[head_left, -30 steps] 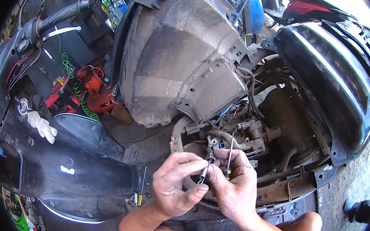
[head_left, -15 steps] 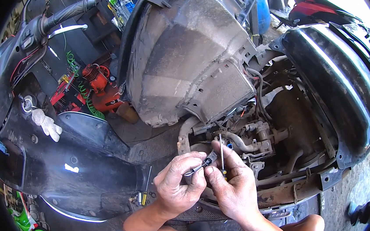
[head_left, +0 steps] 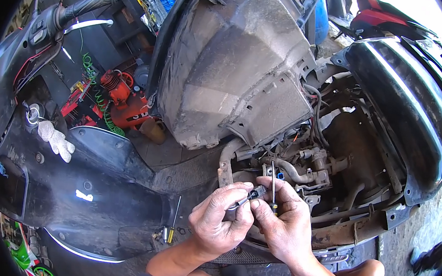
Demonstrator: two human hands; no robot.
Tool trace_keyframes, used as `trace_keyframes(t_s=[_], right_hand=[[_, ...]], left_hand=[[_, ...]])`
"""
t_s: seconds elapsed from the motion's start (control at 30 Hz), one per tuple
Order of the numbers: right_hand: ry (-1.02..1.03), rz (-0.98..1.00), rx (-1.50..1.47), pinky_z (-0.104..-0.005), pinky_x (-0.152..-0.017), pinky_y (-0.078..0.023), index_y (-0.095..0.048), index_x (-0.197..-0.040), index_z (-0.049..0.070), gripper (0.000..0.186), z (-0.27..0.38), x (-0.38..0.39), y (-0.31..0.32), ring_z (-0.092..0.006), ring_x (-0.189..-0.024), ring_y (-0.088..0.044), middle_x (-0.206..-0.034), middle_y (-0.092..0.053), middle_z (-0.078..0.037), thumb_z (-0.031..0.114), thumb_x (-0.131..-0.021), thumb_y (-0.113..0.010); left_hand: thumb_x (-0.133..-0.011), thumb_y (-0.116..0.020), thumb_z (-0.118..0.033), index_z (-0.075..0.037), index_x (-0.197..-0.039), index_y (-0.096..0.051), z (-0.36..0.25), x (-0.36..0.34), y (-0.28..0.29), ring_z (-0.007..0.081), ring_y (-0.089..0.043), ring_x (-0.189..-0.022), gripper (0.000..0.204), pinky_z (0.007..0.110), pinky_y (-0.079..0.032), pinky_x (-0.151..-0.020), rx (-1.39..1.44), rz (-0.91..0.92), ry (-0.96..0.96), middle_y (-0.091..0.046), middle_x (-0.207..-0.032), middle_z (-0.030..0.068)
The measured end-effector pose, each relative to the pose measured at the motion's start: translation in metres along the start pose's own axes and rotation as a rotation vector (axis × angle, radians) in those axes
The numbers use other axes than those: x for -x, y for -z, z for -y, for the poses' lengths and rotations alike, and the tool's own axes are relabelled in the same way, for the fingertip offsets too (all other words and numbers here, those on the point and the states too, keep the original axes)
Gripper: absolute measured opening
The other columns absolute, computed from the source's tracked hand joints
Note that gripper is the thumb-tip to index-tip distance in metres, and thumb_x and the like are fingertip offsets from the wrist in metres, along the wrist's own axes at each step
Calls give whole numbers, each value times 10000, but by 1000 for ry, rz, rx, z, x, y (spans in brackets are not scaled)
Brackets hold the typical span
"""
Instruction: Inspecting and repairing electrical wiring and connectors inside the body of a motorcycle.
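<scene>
On the floor past the scooter's edge sits a compressor; your left hand pinches a connector, your right hand a screwdriver.

Blk connector tilted flatter vs 1s ago; L hand curled tighter.

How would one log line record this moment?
left hand: holds small dark part; right hand: holds screwdriver; left of hands: second screwdriver; ahead: exposed engine parts
</scene>
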State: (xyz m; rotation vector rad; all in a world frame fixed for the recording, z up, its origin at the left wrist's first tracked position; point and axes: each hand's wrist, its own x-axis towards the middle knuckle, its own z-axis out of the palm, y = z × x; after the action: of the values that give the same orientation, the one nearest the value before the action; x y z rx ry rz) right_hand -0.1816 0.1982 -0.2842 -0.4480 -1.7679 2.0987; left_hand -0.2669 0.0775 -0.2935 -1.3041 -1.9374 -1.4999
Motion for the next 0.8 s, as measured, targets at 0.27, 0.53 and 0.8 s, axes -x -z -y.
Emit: trace_keyframes(t_s=[0.27,0.53,0.8], right_hand=[[-78,-24,-35,-242,-784,-523,-604,-1258,-20,332,5,2,0,-76,-878,-609,-932,-678,-63,46,-941,-677],[20,-37,35,-246,-740,-532,-606,-1250,-25,328,-1,2,-2,-75,-830,-628,-898,-694,-67,37,-937,-681],[44,-45,46,-254,-749,-536,-615,-1240,-29,327,-8,1,-3,-75,-828,-634,-908,-721,-95,43,-930,-687]], left_hand=[[-891,-620,9,59,-1064,-600,5,4,1,254,-697,-989,180,314,-567,-837,187,-6,153,-698,-1056,244],[-873,-607,11,34,-1005,-643,-7,-6,9,91,-613,-614,139,247,-484,-536,-90,88,215,-681,-793,102],[-808,-643,45,27,-947,-681,-23,-16,16,45,-556,-527,145,252,-442,-469,-252,121,147,-648,-722,76]])
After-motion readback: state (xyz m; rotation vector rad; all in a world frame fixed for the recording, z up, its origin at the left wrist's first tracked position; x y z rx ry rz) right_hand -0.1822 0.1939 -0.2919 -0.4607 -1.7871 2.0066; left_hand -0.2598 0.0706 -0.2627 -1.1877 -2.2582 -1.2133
